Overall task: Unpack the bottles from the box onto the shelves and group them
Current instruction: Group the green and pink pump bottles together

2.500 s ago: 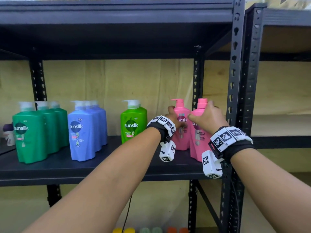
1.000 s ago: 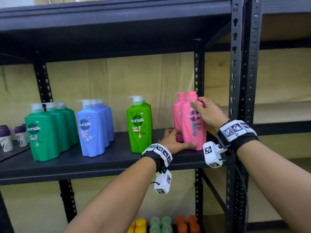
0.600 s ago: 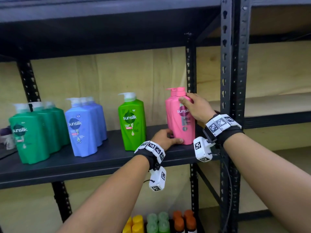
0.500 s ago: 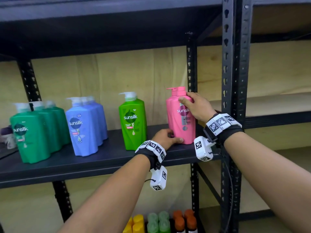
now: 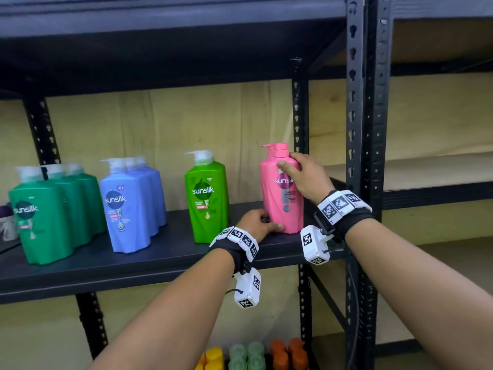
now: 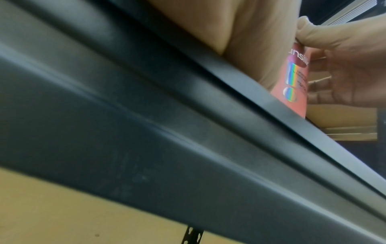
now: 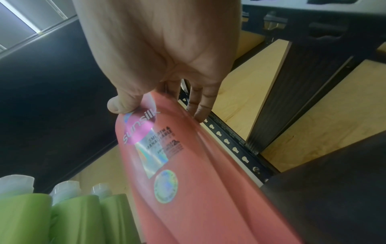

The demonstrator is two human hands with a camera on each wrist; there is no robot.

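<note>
At the right edge of the shelf the pink bottle stands upright (its twin just behind), the right hand clasping its shoulder, the left hand curled round its base.

Stockroom or shop: black steel racking holds shampoo bottles grouped by colour, plywood behind.

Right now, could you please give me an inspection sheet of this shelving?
Surface: black metal shelf, level.
Job's things: two pink bottles, one behind the other, far right; light green bottle, blue bottles, dark green bottles upright in colour groups.
Clutter: purple-capped bottles at far left.
Grippers: left hand grips the front pink bottle at its base; right hand grips its shoulder.
Cables: thin cable at left wrist camera; dark cable by right post.
Surroundings: wooden back panel; coloured bottles below.
</note>
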